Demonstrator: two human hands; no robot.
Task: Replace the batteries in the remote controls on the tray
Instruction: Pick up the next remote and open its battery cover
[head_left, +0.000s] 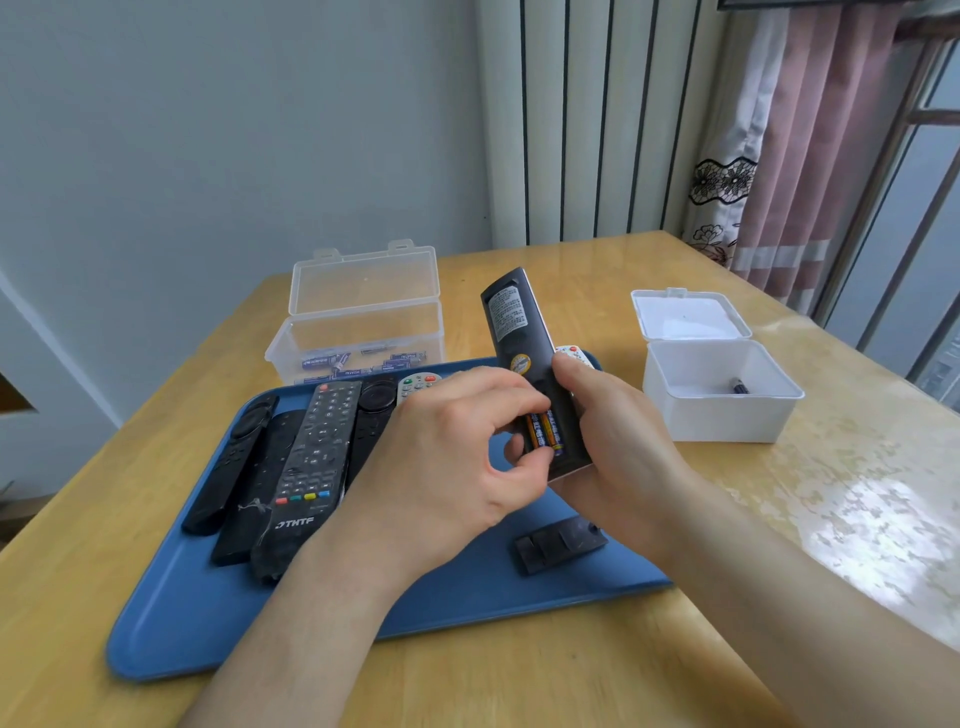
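The task looks barely started, on my reading. 1 dark remote (514, 322) is lifted above the blue tray (467, 597), back side up, its compartment open; its cover (561, 543) lies on the near right part of the tray. 2 batteries (544, 434), orange and blue, sit side by side in the compartment; they do not match the purple spare cells (358, 361) in the clear box (363, 312) at the far left, so I take them for the old pair, not yet out. The white box (717, 415) on the right of the worktop (519, 675) holds 1 dark cell (740, 385), probably a spent one. What seem to be 6 other remotes lie on the tray, most in a row on its left, the THTF remote (311, 457) among them, all face up; whether any has fresh cells cannot be told. Left to do, as I judge: lift out this pair, fit 2 spares, snap the cover on, then go through the rest.

The right hand (618, 431) reaches in from the near right and cradles the lower half of the remote, thumb along its right edge, the remote's top tilted away and to the left; its grip is closed round the body. The left hand (457, 457) comes from the near left, back of the hand up, forefinger and thumb curled; its grip is narrow, pinching the batteries end to end, forefinger at the far end and thumb at the near end; the other fingers are tucked underneath.
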